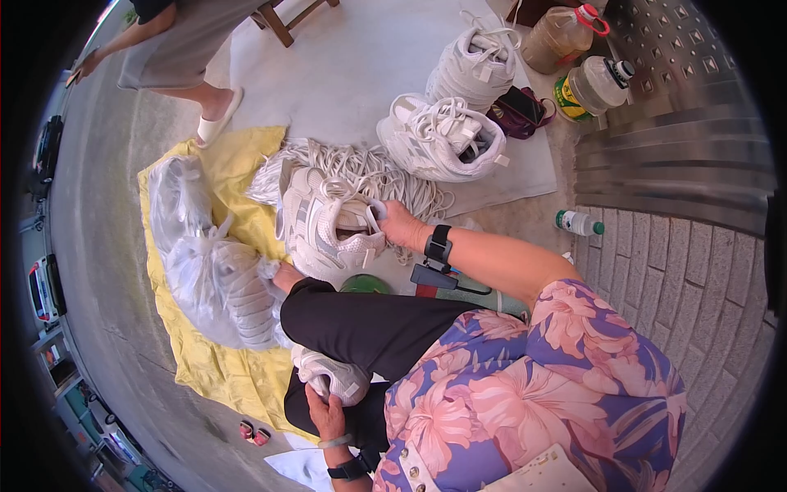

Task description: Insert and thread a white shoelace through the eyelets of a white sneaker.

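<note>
My right hand grips the heel collar of a white-and-grey sneaker, whose laces lie loosely across its tongue. My left hand is closed around another pale sneaker, held low against my dark trousers. A long heap of white shoelaces spreads behind the first sneaker. Further back stand more white sneakers, bunched close together with loose laces on top. Clear plastic bags with white shoes inside lie to the left, beside my leg. My left fingers are partly hidden behind the shoe.
Yellow sheeting lies under the bags. Large plastic bottles and a dark red pouch sit at the back right, near a metal door. A small bottle lies by the brick paving. Another person's leg is at upper left.
</note>
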### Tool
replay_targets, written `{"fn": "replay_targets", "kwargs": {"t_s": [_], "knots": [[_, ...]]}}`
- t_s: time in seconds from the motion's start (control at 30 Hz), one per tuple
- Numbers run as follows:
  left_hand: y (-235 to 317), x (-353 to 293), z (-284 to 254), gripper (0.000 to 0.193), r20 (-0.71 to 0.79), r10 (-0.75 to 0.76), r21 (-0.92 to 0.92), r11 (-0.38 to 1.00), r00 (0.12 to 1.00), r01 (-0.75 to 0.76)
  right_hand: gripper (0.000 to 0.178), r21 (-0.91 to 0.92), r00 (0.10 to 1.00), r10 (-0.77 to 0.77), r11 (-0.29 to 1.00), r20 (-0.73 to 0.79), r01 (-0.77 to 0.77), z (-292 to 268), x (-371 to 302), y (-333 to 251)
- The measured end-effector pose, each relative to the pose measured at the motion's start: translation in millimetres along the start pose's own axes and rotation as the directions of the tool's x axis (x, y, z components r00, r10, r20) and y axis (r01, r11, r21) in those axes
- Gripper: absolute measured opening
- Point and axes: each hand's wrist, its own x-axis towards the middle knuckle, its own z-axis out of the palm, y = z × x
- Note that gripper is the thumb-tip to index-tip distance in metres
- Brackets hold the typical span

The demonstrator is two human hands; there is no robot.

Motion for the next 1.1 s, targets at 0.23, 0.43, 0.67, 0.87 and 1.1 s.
{"fn": "replay_targets", "kwargs": {"t_s": [0.23, 0.43, 0.67, 0.87, 1.1], "knots": [[10.1, 3.6, 0.7, 0.058, 0.023, -0.003, 0.053, 0.999, 1.0, 0.002, 0.035, 0.922, 0.878, -0.463, 0.381, 0.125, 0.069, -100.7, -104.4, -80.8], [20.4, 5.3, -0.9, 0.054, 0.05, 0.003, 0.077, 0.997, 0.999, -0.007, 0.044, 0.463, 0.766, -0.305, 0.651, -0.566, 0.602, -247.4, -159.9, 37.7], [11.2, 10.5, -3.3, 0.054, 0.041, 0.001, 0.133, 0.991, 0.999, -0.006, 0.027, 0.514, 0.426, 0.488, 0.855, -0.762, -0.06, -255.7, -160.0, 108.7], [10.8, 7.7, -2.5, 0.054, 0.047, -0.017, 0.076, 0.997, 0.999, 0.013, 0.032, -0.117, 0.507, 0.261, 0.793, -0.821, -0.598, -239.8, -104.1, 211.9], [49.1, 4.2, 1.1, 0.054, 0.054, -0.381, -0.006, 0.924, 0.923, 0.382, 0.027, -0.141, 0.559, 0.255, 0.811, -0.789, -0.568, -223.6, -64.0, 214.5]]}}
